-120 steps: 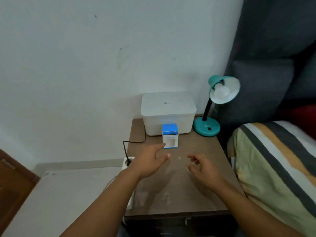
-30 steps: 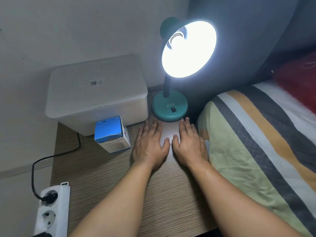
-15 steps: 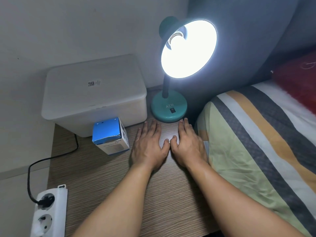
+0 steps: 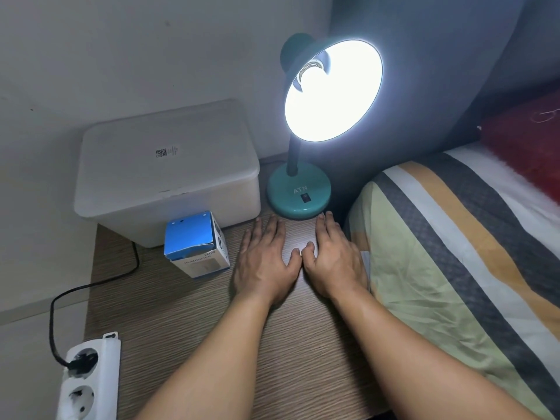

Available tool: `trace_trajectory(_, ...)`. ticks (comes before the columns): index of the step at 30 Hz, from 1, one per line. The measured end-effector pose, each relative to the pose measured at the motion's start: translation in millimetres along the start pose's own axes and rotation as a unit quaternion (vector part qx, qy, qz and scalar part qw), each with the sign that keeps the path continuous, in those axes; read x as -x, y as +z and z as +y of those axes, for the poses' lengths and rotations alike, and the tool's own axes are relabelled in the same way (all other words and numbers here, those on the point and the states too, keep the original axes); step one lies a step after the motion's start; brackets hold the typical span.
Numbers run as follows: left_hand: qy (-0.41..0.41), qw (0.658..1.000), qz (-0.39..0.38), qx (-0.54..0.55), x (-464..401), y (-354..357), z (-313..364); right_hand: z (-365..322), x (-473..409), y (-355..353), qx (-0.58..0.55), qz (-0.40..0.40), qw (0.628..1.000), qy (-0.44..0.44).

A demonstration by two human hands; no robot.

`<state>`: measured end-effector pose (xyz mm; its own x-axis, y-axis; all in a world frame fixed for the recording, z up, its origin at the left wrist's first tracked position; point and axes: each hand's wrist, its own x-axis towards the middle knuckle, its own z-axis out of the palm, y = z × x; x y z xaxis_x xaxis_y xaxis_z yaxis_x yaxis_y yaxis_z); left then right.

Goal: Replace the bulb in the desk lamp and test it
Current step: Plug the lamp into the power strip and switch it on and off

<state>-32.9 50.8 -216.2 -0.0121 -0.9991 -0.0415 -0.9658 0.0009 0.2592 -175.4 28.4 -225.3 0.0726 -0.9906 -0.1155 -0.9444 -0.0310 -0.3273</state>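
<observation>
— Where was the lamp, and was it lit?

— The teal metal desk lamp (image 4: 298, 192) stood at the far right corner of the brown wood-grain tabletop (image 4: 188, 322), its round base just short of the back edge. The bulb (image 4: 312, 72) sat in the socket inside the shade and glowed bright white.

— And the hands?

— Both lay flat, palms down, holding nothing. The left hand (image 4: 263, 265) and the right hand (image 4: 335, 262) rested side by side near the right edge, thumbs touching, fingertips just in front of the lamp's base.

— Anything else on top?

— A small blue-and-white cardboard box (image 4: 197, 247) stood just left of the left hand, against the front of a white lidded plastic bin (image 4: 166, 174) at the far left corner. A black cord (image 4: 91, 287) ran off the left edge to a white power strip (image 4: 88, 380) below. A striped bedcover (image 4: 448, 262) lay along the right edge.
</observation>
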Motion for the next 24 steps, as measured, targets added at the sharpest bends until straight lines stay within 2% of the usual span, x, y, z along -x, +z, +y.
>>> trace_trajectory(17, -0.001, 1.0, -0.001, -0.004, -1.0, 1.6, -0.2, 0.8, -0.4, 1.7, -0.008, 0.005, 1.0, 0.0)
trace_trajectory(24, -0.001, 1.0, 0.0, -0.012, -0.9, 0.0, -0.4, 2.9, 2.5, -0.6, -0.073, 0.018, 0.997, 0.0)
